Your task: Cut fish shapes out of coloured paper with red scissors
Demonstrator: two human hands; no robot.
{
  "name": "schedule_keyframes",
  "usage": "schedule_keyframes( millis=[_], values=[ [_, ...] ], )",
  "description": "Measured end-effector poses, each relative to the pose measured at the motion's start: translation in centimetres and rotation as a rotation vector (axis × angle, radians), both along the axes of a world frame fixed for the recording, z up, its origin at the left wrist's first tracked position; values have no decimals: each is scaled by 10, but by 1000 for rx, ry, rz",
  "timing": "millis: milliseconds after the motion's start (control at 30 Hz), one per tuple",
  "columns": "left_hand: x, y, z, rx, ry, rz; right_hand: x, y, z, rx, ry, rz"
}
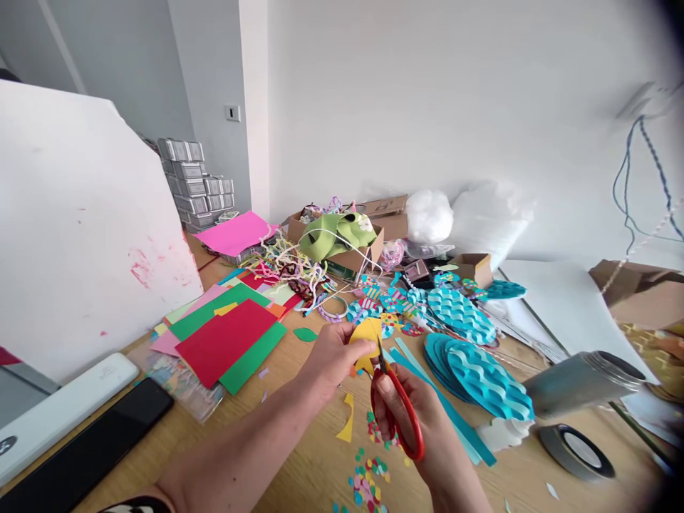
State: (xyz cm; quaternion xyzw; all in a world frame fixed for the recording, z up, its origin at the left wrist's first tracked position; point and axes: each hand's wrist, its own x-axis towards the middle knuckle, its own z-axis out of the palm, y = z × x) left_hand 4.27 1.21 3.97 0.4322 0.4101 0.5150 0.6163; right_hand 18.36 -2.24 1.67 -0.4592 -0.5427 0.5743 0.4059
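My left hand [328,356] pinches a piece of yellow paper [366,333] above the wooden table [304,456]. My right hand [422,420] grips red-handled scissors [398,406], fingers through the loops, blades pointing up into the lower edge of the yellow paper. A yellow offcut [347,422] lies on the table just below, and small coloured paper dots [368,477] are scattered beneath my hands.
Red, green and pink paper sheets [224,338] lie to the left. Blue wavy paper discs [484,370] sit to the right, beside a metal bottle [580,383] and a tape roll [577,451]. Cardboard boxes [347,246] and paper strips crowd the back. A white board [80,235] leans at left.
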Motion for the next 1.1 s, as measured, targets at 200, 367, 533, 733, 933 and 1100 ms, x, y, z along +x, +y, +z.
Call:
schedule_keyframes(
  millis=[200, 367, 533, 733, 933, 1100],
  values=[
    [0, 5, -8, -33, 38, 10, -2, -2, 7, -6, 18, 59],
    [1, 4, -7, -36, 42, 0, 0, -2, 8, -17, 49, 73],
    [2, 3, -5, -29, 12, -11, 1, -1, 10, -20, 61, 84],
    [2, 4, -5, -35, 9, -15, 3, 0, 5, -12, 56, 85],
    [3, 1, -2, -32, 19, -6, 3, -1, 8, -2, -10, 66],
    [3, 1, 1, -20, 27, -9, 4, 0, 4, 2, -15, 39]
  ],
)
